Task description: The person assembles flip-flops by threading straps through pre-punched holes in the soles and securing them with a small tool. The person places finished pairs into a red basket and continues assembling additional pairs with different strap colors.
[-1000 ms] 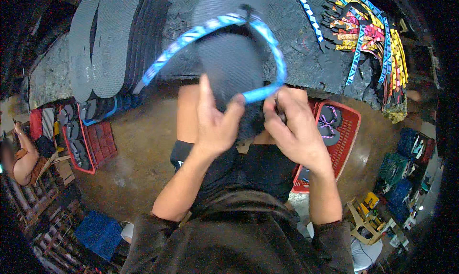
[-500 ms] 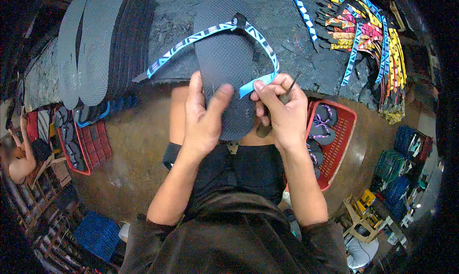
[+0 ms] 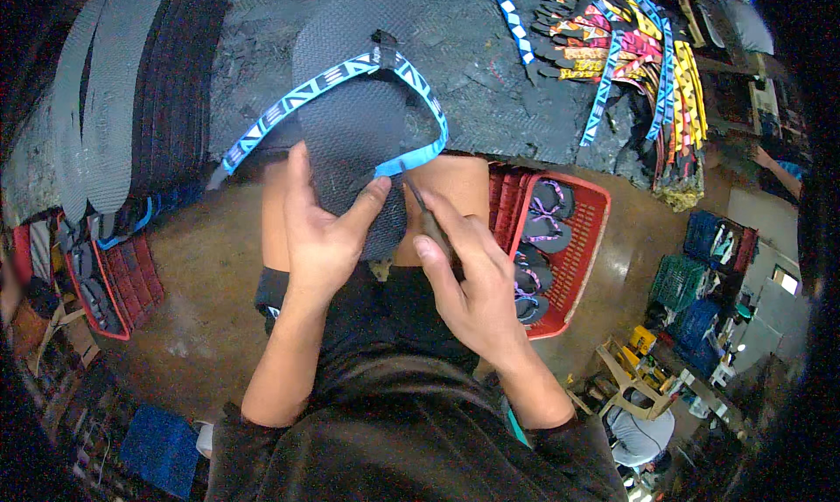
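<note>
A black textured flip-flop sole [image 3: 346, 121] lies from the bench edge toward my lap. Its blue, white and black patterned strap [image 3: 297, 95] joins the sole near the toe. One strap arm reaches out to the left with a dark end; the other curves round on the right and ends over the sole. My left hand [image 3: 328, 239] is closed round the sole's near part, its thumb at that right strap end. My right hand [image 3: 468, 270] grips a slim dark pointed tool [image 3: 427, 213], whose tip is at the strap end beside my left thumb.
Stacked dark soles [image 3: 114, 91] stand at the left of the black-covered bench [image 3: 490, 108]. Patterned straps [image 3: 604, 56] in several colours are heaped at the right. Red baskets with flip-flops stand below the bench, one [image 3: 577, 266] on the right and one [image 3: 114, 301] on the left.
My right hand has let go of the strap end and brought the tool's tip to it. My left thumb has moved onto that end. The whole view has shifted, with the bench further left.
</note>
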Motion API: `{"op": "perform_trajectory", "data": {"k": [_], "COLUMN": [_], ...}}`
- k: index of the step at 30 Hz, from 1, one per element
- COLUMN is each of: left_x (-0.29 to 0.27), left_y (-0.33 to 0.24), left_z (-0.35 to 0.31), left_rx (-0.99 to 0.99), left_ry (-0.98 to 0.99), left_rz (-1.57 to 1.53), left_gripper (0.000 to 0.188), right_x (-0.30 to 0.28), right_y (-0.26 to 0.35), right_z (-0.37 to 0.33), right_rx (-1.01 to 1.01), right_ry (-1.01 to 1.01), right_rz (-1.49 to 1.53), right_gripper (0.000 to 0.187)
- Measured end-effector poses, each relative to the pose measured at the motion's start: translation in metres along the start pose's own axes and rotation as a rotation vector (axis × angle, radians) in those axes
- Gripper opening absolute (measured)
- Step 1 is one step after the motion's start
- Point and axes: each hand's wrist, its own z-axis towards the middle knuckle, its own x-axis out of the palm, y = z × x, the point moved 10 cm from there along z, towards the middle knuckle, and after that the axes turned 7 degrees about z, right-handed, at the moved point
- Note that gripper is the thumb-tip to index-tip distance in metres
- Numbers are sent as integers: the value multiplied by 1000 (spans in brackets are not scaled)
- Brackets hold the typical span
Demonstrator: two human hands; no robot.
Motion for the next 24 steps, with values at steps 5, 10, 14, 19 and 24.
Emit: {"op": "perform_trajectory", "data": {"k": [5,10,14,19,24], "left_x": [-6,-3,-3,0,-1], "left_y": [-11,2,-7,-29,-23], "left_z": [-4,-2,-9,-20,-23], "left_rx": [139,64,122,316,153], "left_ry": [-48,-21,-45,-9,46], "left_rz": [153,-12,49,307,324], "left_gripper": [53,57,60,60,60], "right_x": [7,10,30,29,-25], "right_y": [1,18,42,88,80], "right_z": [8,20,38,44,5], "right_rx": [-61,38,-186,-578,12], "right_ry": [101,287,250,176,310], "right_rz": [-88,-571,-806,-833,-790], "right_gripper": [42,36,23,8,13]}}
